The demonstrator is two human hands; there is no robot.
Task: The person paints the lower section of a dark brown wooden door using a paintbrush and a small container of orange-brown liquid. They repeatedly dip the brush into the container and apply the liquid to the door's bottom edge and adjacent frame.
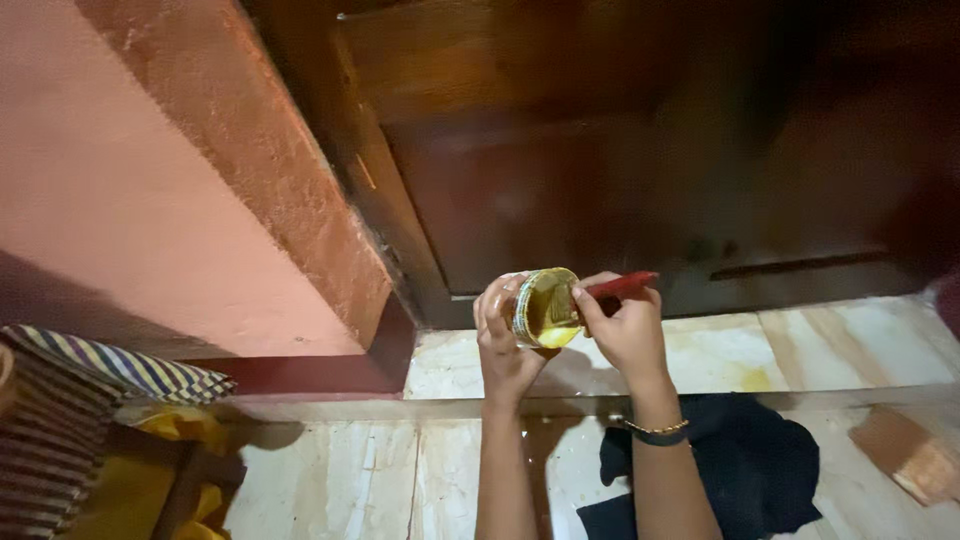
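Down by the dark wooden door (600,180), pinkish wall (130,200) on the left, marble floor (330,470) with a black cloth (750,460), left hand (505,340) wrapped round a small jar of yellow liquid (545,308), right hand (625,325) pinching a red-handled brush (620,287) at the jar's mouth

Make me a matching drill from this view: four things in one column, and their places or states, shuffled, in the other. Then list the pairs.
Things:
1. glass jar
2. red-handled brush
3. dark cloth
4. striped fabric

Places or states:
A. lying on the marble floor under the right forearm
B. gripped by the right hand, tip in the jar's mouth
C. at the picture's left edge, over yellow cloth
D. held tilted in the left hand, yellowish liquid inside

Pairs: 1-D, 2-B, 3-A, 4-C
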